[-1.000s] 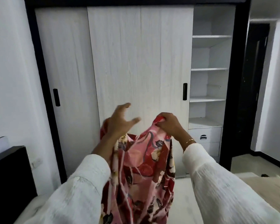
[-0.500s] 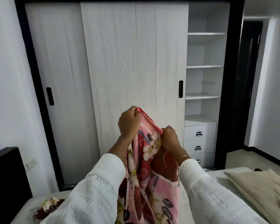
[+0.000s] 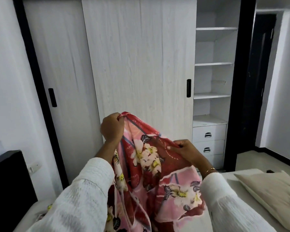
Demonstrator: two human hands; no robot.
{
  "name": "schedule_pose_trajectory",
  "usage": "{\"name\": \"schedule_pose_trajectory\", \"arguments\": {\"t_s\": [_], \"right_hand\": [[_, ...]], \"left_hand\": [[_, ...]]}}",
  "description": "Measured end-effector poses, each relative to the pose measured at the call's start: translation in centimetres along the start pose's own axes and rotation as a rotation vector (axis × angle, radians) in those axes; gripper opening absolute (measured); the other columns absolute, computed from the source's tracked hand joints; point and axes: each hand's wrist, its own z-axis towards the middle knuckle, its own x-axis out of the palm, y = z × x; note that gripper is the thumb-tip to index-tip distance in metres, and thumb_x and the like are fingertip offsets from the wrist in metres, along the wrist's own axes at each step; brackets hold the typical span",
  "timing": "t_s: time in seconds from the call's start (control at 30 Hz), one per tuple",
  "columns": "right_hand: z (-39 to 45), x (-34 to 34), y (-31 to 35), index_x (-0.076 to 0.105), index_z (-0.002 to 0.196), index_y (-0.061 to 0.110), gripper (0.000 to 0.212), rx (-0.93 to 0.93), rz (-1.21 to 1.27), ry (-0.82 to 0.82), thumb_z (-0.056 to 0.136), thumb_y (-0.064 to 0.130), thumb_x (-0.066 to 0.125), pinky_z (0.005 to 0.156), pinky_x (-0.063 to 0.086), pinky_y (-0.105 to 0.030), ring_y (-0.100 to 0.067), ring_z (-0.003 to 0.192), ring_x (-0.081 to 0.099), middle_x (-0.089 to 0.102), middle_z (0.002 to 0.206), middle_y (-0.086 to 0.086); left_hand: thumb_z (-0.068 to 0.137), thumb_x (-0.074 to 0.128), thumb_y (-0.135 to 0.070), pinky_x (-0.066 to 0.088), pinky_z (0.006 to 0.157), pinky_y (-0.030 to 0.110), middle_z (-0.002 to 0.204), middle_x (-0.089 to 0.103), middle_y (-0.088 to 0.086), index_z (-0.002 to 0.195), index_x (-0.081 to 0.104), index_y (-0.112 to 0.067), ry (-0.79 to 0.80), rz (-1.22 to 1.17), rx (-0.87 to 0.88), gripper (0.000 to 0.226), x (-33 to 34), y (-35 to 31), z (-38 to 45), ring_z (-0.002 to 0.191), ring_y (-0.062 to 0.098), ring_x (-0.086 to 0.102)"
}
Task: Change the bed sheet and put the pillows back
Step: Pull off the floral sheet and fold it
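Change since half a second ago: hands have spread apart along the sheet's edge; I see my right hand lower and further right now, my left still raised, and more of the cloth opened between them
Left hand: my left hand (image 3: 112,128) is held up in front of the wardrobe, fingers curled tight round a bunched corner of the floral bed sheet (image 3: 151,166)
Right hand: my right hand (image 3: 184,149) sits lower and to the right, thumb and fingers pinching the sheet's top edge
Bed sheet: red and pink with cream flowers, stretched between both hands and hanging down in folds between my white sleeves (image 3: 84,195), its lower part out of view at the bottom edge
Mattress: bare white mattress (image 3: 231,177) below my arms, a small scrap of floral cloth (image 3: 43,213) showing at its near left
Pillow: one beige pillow (image 3: 273,195) lies on the mattress at the right, well apart from the sheet
Headboard: black headboard (image 3: 8,186) at the far left, against the white wall
Wardrobe: pale wood-grain sliding doors (image 3: 139,64) straight ahead with black handles; open shelves (image 3: 214,64) and drawers (image 3: 208,134) on its right side
Doorway: dark doorway (image 3: 259,81) to the right of the wardrobe
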Motion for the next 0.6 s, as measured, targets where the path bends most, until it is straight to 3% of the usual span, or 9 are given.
{"name": "schedule_pose_trajectory", "arguments": {"t_s": [0.07,0.17,0.27,0.4,0.5,0.57,0.6], "right_hand": [[-0.3,-0.3,-1.5,0.067,0.067,0.002,0.021,0.041,-0.197,0.043,0.081,0.017,0.071,0.058,0.042,-0.025,-0.011,0.055,0.05,0.055,0.062,-0.003],[-0.8,-0.4,-4.3,0.058,0.055,0.024,0.03,0.155,-0.456,0.005,0.083,0.022,0.069,0.049,0.034,-0.018,-0.006,0.048,0.042,0.051,0.055,0.005],[-1.5,-0.9,-7.4,0.05,0.055,0.016,0.038,0.287,-0.504,-0.156,0.09,0.025,0.059,0.051,0.029,-0.024,-0.014,0.056,0.043,0.05,0.062,-0.005],[-2.5,-1.8,-8.6,0.04,0.056,0.016,0.042,0.318,-0.483,-0.323,0.097,0.023,0.045,0.059,0.027,-0.03,-0.021,0.074,0.047,0.052,0.074,-0.013],[-2.1,-1.8,-6.7,0.045,0.068,0.012,0.031,0.188,-0.452,-0.419,0.098,0.022,0.043,0.063,0.028,-0.028,-0.02,0.076,0.048,0.056,0.08,-0.012],[-1.6,-1.0,-4.2,0.053,0.077,0.012,0.022,0.023,-0.377,-0.407,0.097,0.02,0.046,0.06,0.033,-0.027,-0.018,0.067,0.049,0.056,0.075,-0.005],[-1.4,-0.4,-2.7,0.057,0.08,0.01,0.02,-0.061,-0.354,-0.367,0.096,0.018,0.048,0.058,0.035,-0.02,-0.014,0.064,0.049,0.056,0.072,-0.002]], "left_hand": [[0.09,0.052,-0.018,0.035,0.059,0.028,0.08,0.066,0.018,0.077,0.065,0.0,-0.031,-0.02,-0.078,0.026,-0.2,0.5,0.1,0.07,0.032,0.056],[0.093,0.047,-0.021,0.038,0.062,0.028,0.087,0.067,0.017,0.086,0.067,0.0,-0.065,-0.105,-0.226,0.03,-0.5,1.0,0.4,0.074,0.029,0.056],[0.095,0.044,-0.025,0.042,0.068,0.031,0.096,0.068,0.017,0.097,0.068,0.0,-0.117,-0.165,-0.361,0.034,-0.8,1.7,0.7,0.084,0.032,0.062],[0.096,0.042,-0.03,0.048,0.077,0.034,0.101,0.067,0.017,0.101,0.066,-0.001,-0.112,-0.176,-0.482,0.038,-1.1,3.3,0.8,0.087,0.032,0.063],[0.087,0.054,-0.024,0.044,0.076,0.033,0.116,0.054,0.015,0.113,0.057,-0.006,0.005,-0.076,-0.418,0.031,-0.9,3.0,-0.3,0.091,0.031,0.058],[0.081,0.062,-0.02,0.04,0.079,0.028,0.121,0.05,0.008,0.12,0.052,-0.013,0.148,-0.102,-0.199,0.041,-0.1,1.9,-1.6,0.099,0.027,0.057],[0.08,0.065,-0.019,0.038,0.084,0.024,0.124,0.052,0.005,0.124,0.051,-0.015,0.289,-0.139,-0.067,0.046,0.4,1.1,-2.3,0.107,0.024,0.056]]}}
